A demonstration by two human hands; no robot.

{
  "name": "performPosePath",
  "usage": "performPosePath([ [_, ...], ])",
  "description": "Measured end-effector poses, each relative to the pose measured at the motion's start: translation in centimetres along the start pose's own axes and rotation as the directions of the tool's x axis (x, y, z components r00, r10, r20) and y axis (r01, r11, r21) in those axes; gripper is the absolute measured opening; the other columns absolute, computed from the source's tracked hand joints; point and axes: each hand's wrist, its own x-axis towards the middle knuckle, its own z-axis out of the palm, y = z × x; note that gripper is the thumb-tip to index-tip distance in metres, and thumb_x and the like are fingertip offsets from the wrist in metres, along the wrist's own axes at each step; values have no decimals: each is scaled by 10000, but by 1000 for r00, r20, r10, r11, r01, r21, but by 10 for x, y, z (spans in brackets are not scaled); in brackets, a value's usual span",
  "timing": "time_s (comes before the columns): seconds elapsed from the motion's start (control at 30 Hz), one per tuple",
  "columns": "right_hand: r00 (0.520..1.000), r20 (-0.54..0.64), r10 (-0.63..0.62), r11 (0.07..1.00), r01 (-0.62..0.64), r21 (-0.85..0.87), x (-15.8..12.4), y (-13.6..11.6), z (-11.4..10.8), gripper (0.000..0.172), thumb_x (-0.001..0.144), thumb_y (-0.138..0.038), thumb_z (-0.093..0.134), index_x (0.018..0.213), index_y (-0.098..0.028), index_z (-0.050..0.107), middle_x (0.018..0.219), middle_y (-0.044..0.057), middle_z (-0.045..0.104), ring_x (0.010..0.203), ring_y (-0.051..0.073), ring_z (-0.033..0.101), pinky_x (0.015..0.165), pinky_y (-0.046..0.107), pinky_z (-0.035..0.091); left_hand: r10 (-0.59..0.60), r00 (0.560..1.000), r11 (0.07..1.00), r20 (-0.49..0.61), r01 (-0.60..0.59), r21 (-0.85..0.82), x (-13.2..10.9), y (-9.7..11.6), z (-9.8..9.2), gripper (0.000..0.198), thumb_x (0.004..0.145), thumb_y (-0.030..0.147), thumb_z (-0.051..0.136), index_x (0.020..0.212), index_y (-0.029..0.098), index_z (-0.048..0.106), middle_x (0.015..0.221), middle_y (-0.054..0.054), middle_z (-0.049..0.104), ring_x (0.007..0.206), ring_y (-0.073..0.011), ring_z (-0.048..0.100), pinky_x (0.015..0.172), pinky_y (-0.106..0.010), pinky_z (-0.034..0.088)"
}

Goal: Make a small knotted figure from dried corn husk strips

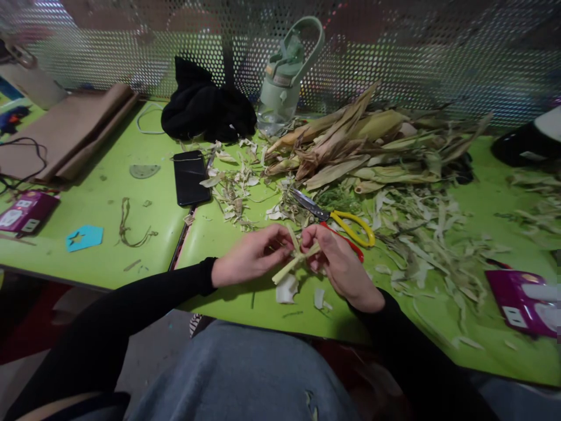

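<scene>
Near the table's front edge, a small piece of crossed, pale corn husk strips [289, 266] sits between my two hands. My left hand [256, 252] has its fingers closed on the husk strips from the left side. From the right, my right hand [337, 260] pinches another arm of the same piece. Scissors [313, 206] with one yellow and one red handle lie just beyond my right hand, blades pointing away to the left. White scraps [287, 289] rest on the table right below the held piece.
A heap of dried corn husks [350, 146] lies at the back, with husk shreds [429, 234] spread rightward. A phone [190, 178], a black cloth [208, 105] and a green-lidded bottle [280, 88] stand or lie behind my left hand. Purple boxes [521, 301] flank both sides.
</scene>
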Motion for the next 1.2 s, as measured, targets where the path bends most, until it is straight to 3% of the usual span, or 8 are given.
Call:
performPosePath([
  [0.1, 996, 62, -60, 982, 70, -176, 0, -1, -2, 549, 865, -746, 464, 847, -206, 562, 687, -11, 531, 557, 126, 499, 491, 257, 402, 51, 994, 999, -97, -50, 13, 1, -2, -1, 114, 926, 216, 536, 983, 141, 600, 917, -53, 676, 800, -122, 615, 725, -258, 496],
  [0.23, 969, 175, -171, 901, 226, -371, 1, -8, 0, 360, 920, -556, 557, 899, -199, 605, 791, 27, 631, 695, 164, 574, 604, 279, 444, 116, 980, 992, -163, -124, -37, 4, -6, -3, 148, 902, 238, 598, 1018, 149, 624, 1022, -83, 675, 908, -145, 635, 782, -265, 511],
  [0.5, 946, 223, -233, 851, 310, -424, -4, -11, 2, 305, 978, -378, 474, 727, -214, 528, 631, -18, 528, 586, 129, 484, 553, 261, 369, 156, 985, 983, -76, -147, 107, 4, -2, -10, 153, 941, 265, 551, 958, 153, 653, 965, -69, 676, 881, -150, 614, 794, -282, 499],
  [0.63, 943, 166, -287, 825, 332, -458, -6, -12, 3, 340, 975, -334, 446, 654, -223, 439, 580, -38, 431, 543, 119, 406, 530, 263, 325, 63, 998, 996, 19, -64, 59, 1, 0, -9, 214, 904, 292, 600, 1055, 142, 603, 840, -21, 625, 696, -103, 565, 623, -219, 470],
  [0.8, 915, 221, -338, 773, 404, -489, -9, -13, 3, 319, 963, -274, 437, 649, -225, 407, 560, -50, 395, 520, 111, 389, 526, 266, 300, -130, 982, 958, 139, 161, -238, -2, -5, -3, 372, 935, 473, 549, 1116, 152, 497, 674, 28, 576, 520, -89, 549, 483, -206, 459],
  [0.93, 879, 236, -415, 713, 475, -516, -12, -14, 5, 298, 954, -232, 441, 660, -229, 388, 573, -48, 404, 514, 110, 390, 535, 277, 292, -178, 970, 922, 166, 224, -315, -3, 0, 2, 417, 953, 550, 475, 1098, 159, 471, 646, 27, 578, 505, -99, 584, 461, -204, 482],
  [1.07, 837, 270, -475, 631, 539, -558, -12, -13, 7, 295, 943, -204, 455, 662, -234, 373, 563, -50, 389, 502, 114, 378, 536, 288, 283, -234, 948, 890, 218, 299, -344, -4, 9, 6, 415, 976, 545, 428, 1136, 162, 424, 548, 68, 528, 405, -73, 483, 400, -175, 387],
  [1.2, 766, 328, -553, 468, 611, -638, -15, -12, 9, 294, 945, -163, 438, 663, -230, 385, 573, -41, 423, 514, 115, 389, 541, 292, 290, -201, 957, 851, 208, 275, -448, -7, 13, 9, 378, 956, 550, 478, 1019, 179, 440, 545, 101, 431, 409, -41, 390, 407, -160, 323],
])
